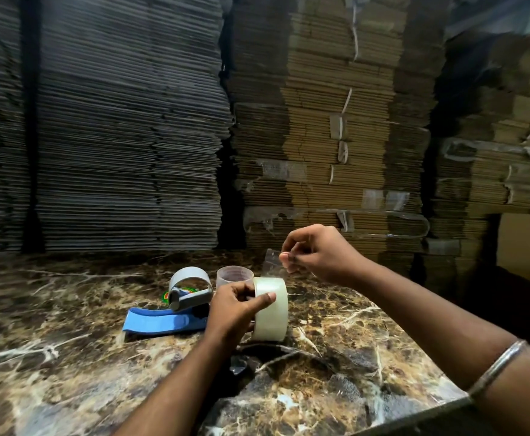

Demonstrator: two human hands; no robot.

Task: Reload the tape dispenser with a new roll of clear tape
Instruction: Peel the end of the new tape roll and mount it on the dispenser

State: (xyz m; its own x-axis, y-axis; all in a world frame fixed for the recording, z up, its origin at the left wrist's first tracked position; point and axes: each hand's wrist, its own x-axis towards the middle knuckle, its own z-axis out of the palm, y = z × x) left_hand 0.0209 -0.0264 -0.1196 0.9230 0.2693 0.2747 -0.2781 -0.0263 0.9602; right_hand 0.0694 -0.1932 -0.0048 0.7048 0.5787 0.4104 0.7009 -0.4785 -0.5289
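— Where is the roll of tape (271,309) being kept?

— It is being held upright on its edge at the middle of the tabletop (69,357), in the left hand (232,313). The thumb (262,302) is being pressed across the roll's outer face, while the other fingers are being curled round its far side and hidden behind it, so the roll is being clamped between them.

— And the right hand (314,251)?

— It is being held above and just behind the roll. Its thumb and forefinger are being pinched together on the loose end of the tape (273,262), a clear strip that is being stretched up from the roll's top to the fingertips.

— Where is the dispenser (175,306) being left?

— It is being left on its side just to the left of the left hand, blue handle toward the viewer, grey body behind. A grey roll core (190,276) is seated at its back. A small clear plastic cup (234,275) is being kept just behind the hand, between the dispenser and the roll.

— Is any writing being shown?

— A round, coloured label (179,292) is partly seen on the dispenser, but its wording is too blurred to be read. Nothing legible is being shown on the roll or on the stacked flat cardboard (320,121) behind the tabletop. A metal bangle (496,365) is being worn on the right forearm.
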